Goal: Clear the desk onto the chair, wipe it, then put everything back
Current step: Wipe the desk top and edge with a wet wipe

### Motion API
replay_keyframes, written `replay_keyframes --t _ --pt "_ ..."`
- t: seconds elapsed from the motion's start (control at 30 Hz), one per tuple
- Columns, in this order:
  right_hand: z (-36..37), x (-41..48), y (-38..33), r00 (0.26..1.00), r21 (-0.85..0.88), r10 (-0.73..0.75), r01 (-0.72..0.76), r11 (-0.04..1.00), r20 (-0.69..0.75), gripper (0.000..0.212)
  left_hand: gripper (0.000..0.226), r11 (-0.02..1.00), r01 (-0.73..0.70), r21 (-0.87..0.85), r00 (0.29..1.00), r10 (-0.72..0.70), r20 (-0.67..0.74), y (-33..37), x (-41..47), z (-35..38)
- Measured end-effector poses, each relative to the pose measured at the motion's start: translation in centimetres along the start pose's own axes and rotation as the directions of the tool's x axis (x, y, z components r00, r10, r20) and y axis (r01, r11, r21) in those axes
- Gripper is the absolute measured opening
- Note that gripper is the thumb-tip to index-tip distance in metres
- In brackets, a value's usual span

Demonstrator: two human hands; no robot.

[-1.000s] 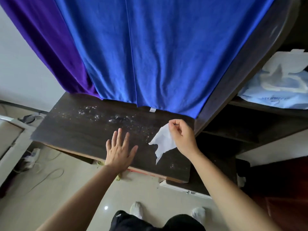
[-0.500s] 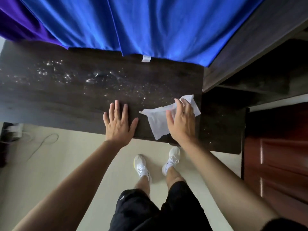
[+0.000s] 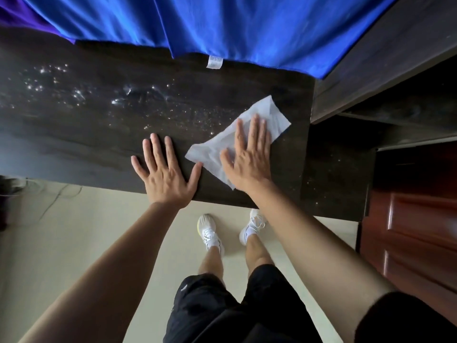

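The person wears black shorts, white socks and white shoes with laces. The left shoe has some yellow on its side. A black sleeve shows high on the right arm.

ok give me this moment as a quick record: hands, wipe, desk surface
left hand: flat on the desk, fingers spread, near the front edge
right hand: flat on the white wipe, pressing it to the desk
white wipe: spread out, wrinkled, near the desk's right end
desk: dark wood, droplets glinting across left and middle
behind: blue cloth hanging at the back edge
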State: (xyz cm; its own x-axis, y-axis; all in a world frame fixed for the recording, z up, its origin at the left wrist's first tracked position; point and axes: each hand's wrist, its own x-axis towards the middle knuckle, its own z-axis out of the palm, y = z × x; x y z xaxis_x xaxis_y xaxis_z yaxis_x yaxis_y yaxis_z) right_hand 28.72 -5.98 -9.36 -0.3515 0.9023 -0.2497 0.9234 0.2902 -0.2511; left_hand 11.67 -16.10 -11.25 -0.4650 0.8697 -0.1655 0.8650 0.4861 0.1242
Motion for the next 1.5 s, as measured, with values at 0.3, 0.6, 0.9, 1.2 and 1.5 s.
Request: replay_keyframes --t 0.3,0.6,0.9,1.2,1.5 --pt "0.8 -0.1 3.8 0.967 -0.204 -0.255 0.255 0.945 0.028 0.072 0.085 1.0 -0.009 0.011 1.0 0.01 -0.024 -0.1 0.1 0.2" --pt "-2.7 4.7 7.8 0.998 -0.198 0.0 0.012 0.98 0.06 0.081 0.085 1.0 -0.009 0.025 0.999 0.01 -0.033 -0.2 0.2 0.4" --pt "0.8 -1.1 2.5 0.985 -0.144 -0.171 0.165 0.976 -0.03 0.075 0.083 1.0 -0.018 0.017 1.0 0.019 -0.022 -0.2 0.1 0.2" --pt "-0.3 -8.1 12.2 0.997 -0.182 -0.078 0.079 0.98 0.015 0.078 0.083 1.0 -0.024 -0.017 0.999 0.023 -0.028 0.0 0.0 0.0" --pt "0.6 -2.3 2.5 0.997 -0.174 -0.068 0.064 0.983 -0.019 0.076 0.086 0.999 -0.028 -0.032 1.0 0.028 -0.006 -0.1 -0.2 -0.4"
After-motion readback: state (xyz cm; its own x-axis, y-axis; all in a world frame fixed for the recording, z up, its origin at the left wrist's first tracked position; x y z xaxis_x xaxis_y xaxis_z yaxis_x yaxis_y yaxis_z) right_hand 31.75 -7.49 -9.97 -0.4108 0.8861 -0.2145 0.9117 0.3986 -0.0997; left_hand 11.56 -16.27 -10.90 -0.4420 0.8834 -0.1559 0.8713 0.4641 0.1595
